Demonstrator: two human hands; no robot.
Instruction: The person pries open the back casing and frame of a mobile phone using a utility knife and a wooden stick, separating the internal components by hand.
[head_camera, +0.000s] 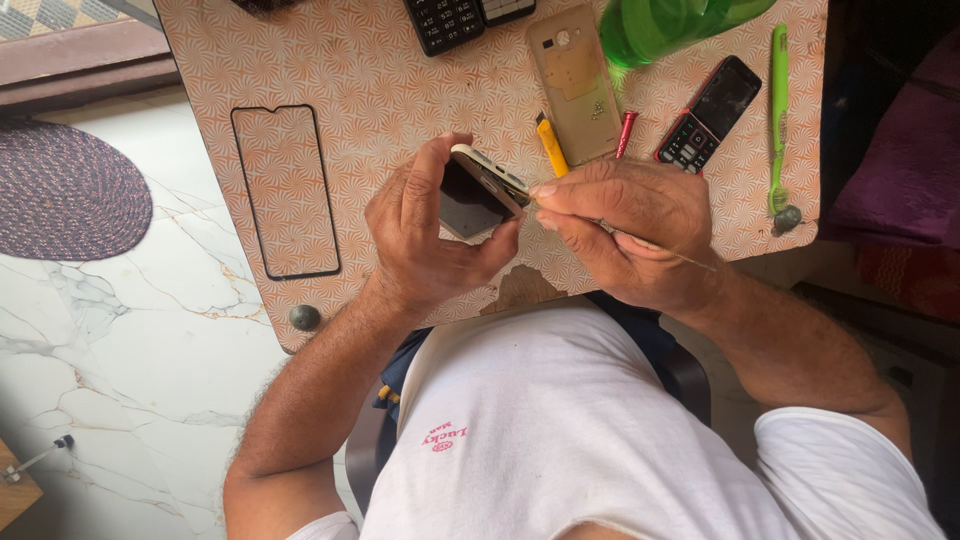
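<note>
Holding the phone (480, 195) clamped in my left hand (425, 235), my right hand (630, 230) pinches a thin tool (665, 250) at its edge.

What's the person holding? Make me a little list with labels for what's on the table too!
Left hand: grips a phone, dark screen tilted on edge
Right hand: pinches a thin metal tool at the phone's edge
Table: orange patterned top
Left of hands: black-rimmed screen glass
Above hands: gold back cover, yellow-handled tool, red-handled tool
Right: keypad phone, green toothbrush
</note>
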